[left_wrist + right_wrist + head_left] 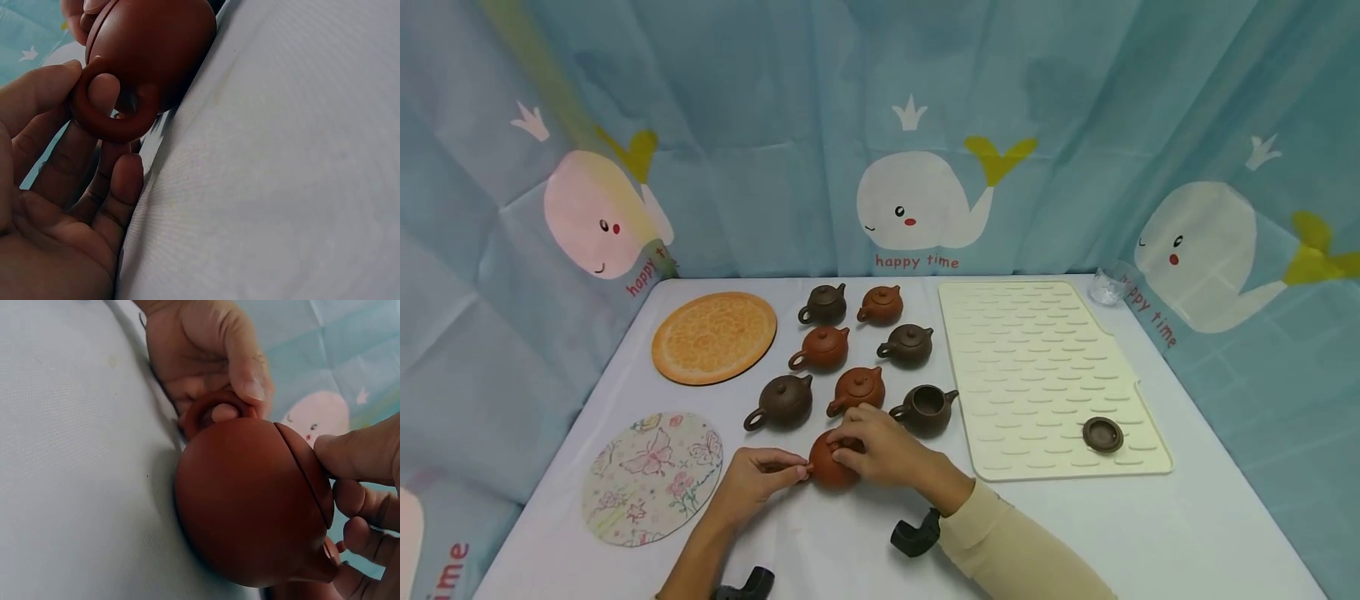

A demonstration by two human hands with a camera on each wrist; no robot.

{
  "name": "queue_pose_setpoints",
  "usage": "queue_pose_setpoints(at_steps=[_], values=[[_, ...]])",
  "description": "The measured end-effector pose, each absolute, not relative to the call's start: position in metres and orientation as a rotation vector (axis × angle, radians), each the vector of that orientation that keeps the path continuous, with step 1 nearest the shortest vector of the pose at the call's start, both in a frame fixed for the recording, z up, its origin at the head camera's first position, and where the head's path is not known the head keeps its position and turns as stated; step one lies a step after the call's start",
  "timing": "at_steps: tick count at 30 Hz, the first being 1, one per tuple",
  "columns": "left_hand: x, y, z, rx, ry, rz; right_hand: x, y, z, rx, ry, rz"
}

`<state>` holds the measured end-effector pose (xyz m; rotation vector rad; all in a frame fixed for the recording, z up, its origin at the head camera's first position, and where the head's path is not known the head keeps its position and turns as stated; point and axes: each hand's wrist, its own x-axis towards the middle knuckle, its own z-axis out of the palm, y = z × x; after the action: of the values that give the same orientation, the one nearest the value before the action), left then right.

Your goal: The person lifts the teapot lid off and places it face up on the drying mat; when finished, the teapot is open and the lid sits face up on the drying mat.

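A reddish-brown clay teapot point(824, 461) stands on the white table in front of the person, its lid point(306, 464) sitting on it with a thin seam showing. My left hand point(758, 482) pinches the ring-shaped handle point(112, 132) between thumb and index finger, a fingertip showing through the loop. From above, my right hand point(883, 446) holds the lid at its knob with thumb and fingers. Just behind stands another reddish teapot point(859, 388), partly covered by the right hand. Beside it is a dark brown teapot point(928, 410) with its top uncovered.
Several more lidded teapots, including a dark one point(784, 402), stand in two columns behind. A cream mat point(1022, 375) at right bears a dark lid point(1102, 435). Two round mats, orange point(715, 337) and floral point(651, 479), lie left. A clear glass point(1108, 286) stands back right.
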<state>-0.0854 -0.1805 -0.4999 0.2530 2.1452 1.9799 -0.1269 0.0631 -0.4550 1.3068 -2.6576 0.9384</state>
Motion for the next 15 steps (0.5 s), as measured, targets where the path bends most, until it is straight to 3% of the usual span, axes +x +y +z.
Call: queue_pose_setpoints(at_steps=[15], values=[[-0.086,-0.181,-0.502,0.297,2.209,1.964,-0.128,0.076,-0.459,1.273,-2.327,1.433]])
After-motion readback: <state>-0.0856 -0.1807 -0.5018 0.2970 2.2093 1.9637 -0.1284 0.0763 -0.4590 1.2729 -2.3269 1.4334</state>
